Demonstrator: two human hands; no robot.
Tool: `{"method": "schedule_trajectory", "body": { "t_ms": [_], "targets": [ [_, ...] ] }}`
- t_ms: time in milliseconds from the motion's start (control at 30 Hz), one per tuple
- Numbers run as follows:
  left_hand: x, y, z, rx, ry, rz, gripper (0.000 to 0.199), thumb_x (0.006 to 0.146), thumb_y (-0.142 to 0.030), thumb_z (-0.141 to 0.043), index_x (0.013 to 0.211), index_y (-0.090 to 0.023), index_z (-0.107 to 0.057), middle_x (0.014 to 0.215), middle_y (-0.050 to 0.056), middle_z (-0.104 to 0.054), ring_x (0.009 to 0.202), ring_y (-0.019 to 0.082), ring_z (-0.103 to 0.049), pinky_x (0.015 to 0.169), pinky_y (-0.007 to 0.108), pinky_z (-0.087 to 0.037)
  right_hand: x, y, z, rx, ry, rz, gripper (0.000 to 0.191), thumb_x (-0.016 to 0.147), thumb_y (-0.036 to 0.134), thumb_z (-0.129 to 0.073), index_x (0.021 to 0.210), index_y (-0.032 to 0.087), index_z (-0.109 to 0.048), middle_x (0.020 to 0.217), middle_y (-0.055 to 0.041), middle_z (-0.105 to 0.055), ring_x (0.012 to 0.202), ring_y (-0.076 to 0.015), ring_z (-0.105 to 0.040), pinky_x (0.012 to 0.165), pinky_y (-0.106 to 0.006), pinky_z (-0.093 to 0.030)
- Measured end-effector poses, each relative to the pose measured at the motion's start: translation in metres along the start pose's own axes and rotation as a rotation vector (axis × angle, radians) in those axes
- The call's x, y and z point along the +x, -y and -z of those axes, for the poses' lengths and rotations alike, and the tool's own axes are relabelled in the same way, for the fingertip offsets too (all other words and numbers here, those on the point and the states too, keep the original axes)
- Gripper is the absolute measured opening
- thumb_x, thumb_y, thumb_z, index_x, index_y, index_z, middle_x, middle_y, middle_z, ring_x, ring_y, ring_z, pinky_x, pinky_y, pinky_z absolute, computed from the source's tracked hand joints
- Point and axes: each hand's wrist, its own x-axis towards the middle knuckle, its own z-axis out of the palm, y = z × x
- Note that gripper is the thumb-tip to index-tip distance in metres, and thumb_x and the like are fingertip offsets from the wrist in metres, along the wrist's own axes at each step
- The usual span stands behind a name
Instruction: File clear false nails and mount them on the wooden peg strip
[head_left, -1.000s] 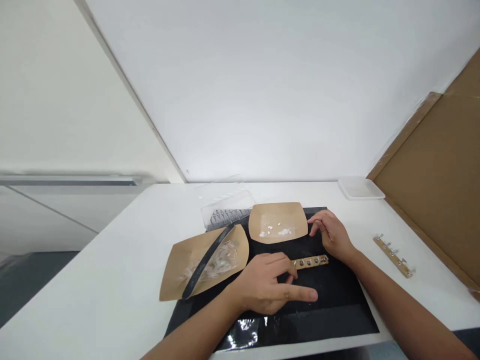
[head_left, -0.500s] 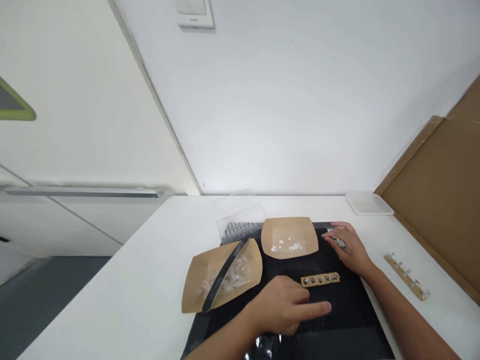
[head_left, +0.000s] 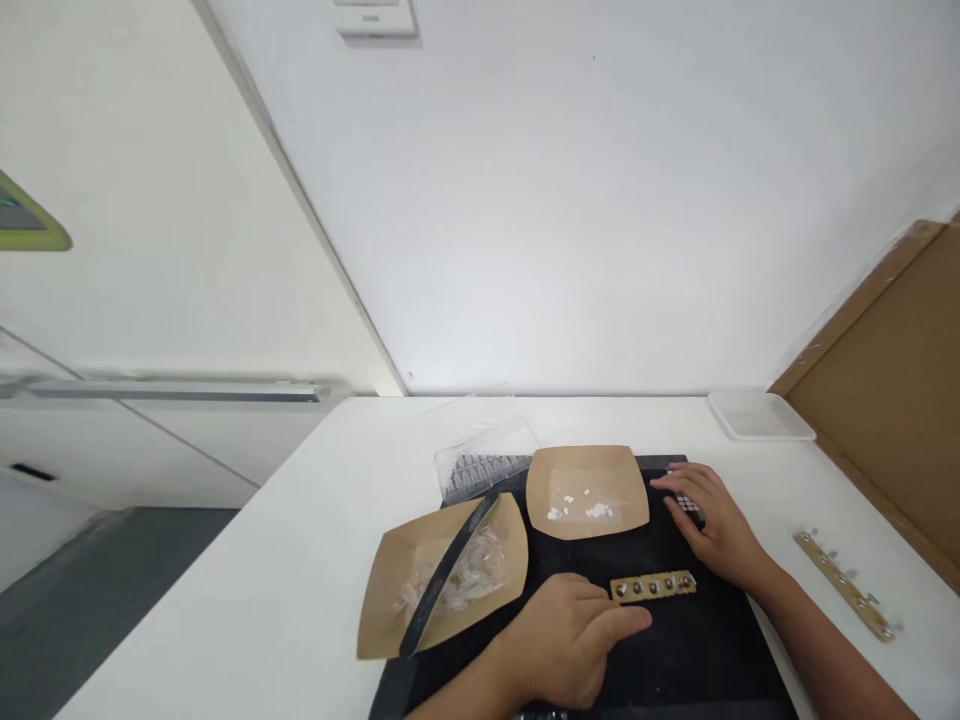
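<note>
Head view: gold strip (head_left: 645, 590) just beside left grip (head_left: 566, 638).

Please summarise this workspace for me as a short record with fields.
Left hand: beside the near studded strip; contact unclear
Right hand: over a dark gridded item, partly hidden
Under near studded strip: black mat
Left tray: clear plastic bits, black band lying across
Far tray: small white pieces
Table: white; second studded strip, translucent container at right
</note>
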Motion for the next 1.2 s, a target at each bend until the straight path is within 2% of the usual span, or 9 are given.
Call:
{"method": "schedule_trajectory", "body": {
  "t_ms": [133, 267, 400, 600, 667, 767, 967, 1067, 1200],
  "targets": [
    [0.005, -0.003, 0.003, -0.016, 0.041, -0.039, 0.047, 0.078, -0.011, -0.048, 0.124, -0.017, -0.053, 0.069, 0.0, -0.066, 0.054, 0.018, -0.061, 0.054, 0.029, -0.047, 0.001, 0.003, -0.003, 0.078, 0.074, -0.015, 0.04, 0.104, 0.014, -0.046, 0.133, 0.031, -0.065, 0.088, -0.0043, -0.075, 0.113, -0.0298, -0.067, 0.101, -0.055, -0.057],
    [0.008, -0.001, 0.004, -0.038, 0.051, -0.054, 0.036, 0.078, -0.014, -0.05, 0.113, -0.018, -0.056, 0.069, 0.0, -0.064, 0.055, 0.018, -0.058, 0.052, 0.03, -0.043, -0.001, 0.003, -0.005, 0.102, -0.019, -0.071, 0.051, 0.095, 0.004, -0.039, 0.132, 0.028, -0.062, 0.116, -0.0087, -0.071, 0.115, -0.0285, -0.065, 0.103, -0.055, -0.056],
    [0.01, 0.004, 0.007, -0.025, 0.034, -0.037, 0.009, 0.096, -0.016, -0.05, 0.1, -0.02, -0.057, 0.068, 0.002, -0.064, 0.057, 0.017, -0.058, 0.052, 0.028, -0.044, 0.0, 0.002, -0.006, 0.099, -0.055, -0.081, 0.045, 0.089, 0.003, -0.043, 0.12, 0.026, -0.066, 0.126, -0.0115, -0.064, 0.123, -0.0294, -0.062, 0.104, -0.051, -0.056],
    [0.011, 0.006, 0.013, -0.021, -0.108, 0.098, 0.046, 0.098, -0.002, -0.04, 0.141, -0.016, -0.05, 0.093, 0.008, -0.072, 0.075, 0.017, -0.067, 0.065, 0.026, -0.057, 0.003, 0.002, -0.01, 0.091, 0.011, -0.016, 0.028, 0.107, 0.024, -0.048, 0.127, 0.031, -0.066, 0.105, -0.0057, -0.075, 0.107, -0.0286, -0.07, 0.098, -0.051, -0.056],
    [0.011, 0.005, 0.016, 0.043, -0.116, 0.127, 0.054, 0.095, 0.002, -0.039, 0.143, -0.018, -0.052, 0.11, 0.013, -0.07, 0.089, 0.018, -0.07, 0.068, 0.027, -0.059, 0.004, 0.001, -0.01, 0.126, 0.019, -0.038, 0.036, 0.11, 0.025, -0.039, 0.14, 0.032, -0.059, 0.087, -0.0018, -0.077, 0.1, -0.0272, -0.073, 0.098, -0.052, -0.056],
    [0.012, 0.005, 0.019, 0.09, -0.109, 0.099, 0.053, 0.091, 0.004, -0.042, 0.137, -0.016, -0.059, 0.11, 0.013, -0.069, 0.095, 0.02, -0.069, 0.076, 0.031, -0.063, 0.002, 0.002, -0.005, 0.224, -0.015, -0.137, 0.047, 0.113, 0.029, -0.032, 0.159, 0.026, -0.039, 0.071, 0.0012, -0.074, 0.093, -0.0256, -0.075, 0.097, -0.048, -0.058],
    [0.015, 0.008, 0.014, 0.381, -0.048, 0.247, 0.035, 0.097, -0.011, -0.059, 0.131, -0.016, -0.066, 0.113, 0.012, -0.071, 0.113, 0.028, -0.066, 0.106, 0.05, -0.057, 0.0, 0.008, -0.007, 0.25, 0.008, -0.219, 0.056, 0.113, 0.037, -0.032, 0.166, 0.022, -0.021, 0.1, -0.0074, -0.076, 0.102, -0.0273, -0.073, 0.107, -0.052, -0.055],
    [0.011, 0.013, 0.009, 0.504, -0.005, 0.322, 0.025, 0.098, -0.016, -0.063, 0.122, -0.018, -0.07, 0.115, 0.012, -0.071, 0.118, 0.031, -0.063, 0.106, 0.053, -0.055, -0.001, 0.008, -0.015, 0.258, 0.001, -0.216, 0.058, 0.112, 0.036, -0.031, 0.167, 0.022, -0.015, 0.114, -0.0115, -0.072, 0.109, -0.0276, -0.071, 0.11, -0.055, -0.052],
    [0.005, 0.018, 0.003, 0.531, 0.055, 0.302, 0.017, 0.099, -0.012, -0.06, 0.112, -0.017, -0.07, 0.103, 0.01, -0.07, 0.108, 0.029, -0.064, 0.093, 0.046, -0.058, -0.002, 0.006, -0.02, 0.303, 0.01, -0.239, 0.065, 0.11, 0.036, -0.04, 0.167, 0.023, -0.011, 0.111, -0.0088, -0.071, 0.101, -0.0252, -0.07, 0.1, -0.05, -0.057]
  ]
}}
